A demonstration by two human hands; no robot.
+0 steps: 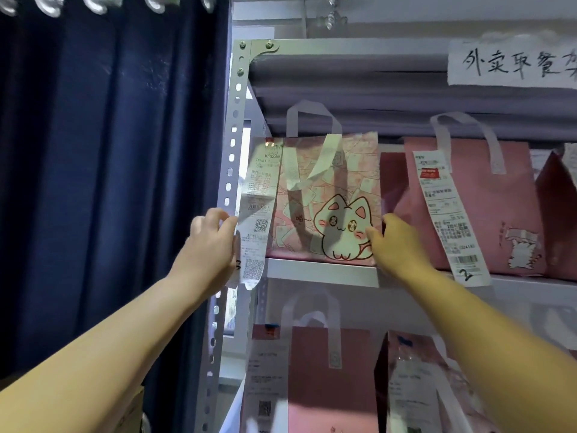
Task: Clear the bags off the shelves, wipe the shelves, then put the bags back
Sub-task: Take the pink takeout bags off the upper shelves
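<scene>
on the upper shelf [321, 270], far left, sits the cat bag [327, 201], upright, handles up. left hand [212, 242] is closed on the bag's left edge by the long receipt [256, 214] that hangs past the shelf lip. right hand [396, 242] grips the bag's right edge, thumb on the front near the cat print. pink bag [487, 207] stands just beside it on the right, own receipt hanging. lower shelf: two more bags [331, 379], blurred. slotted post [231, 170] at the rack's left, navy curtain [109, 182] beyond it. handwritten sign [512, 64] top right.
</scene>
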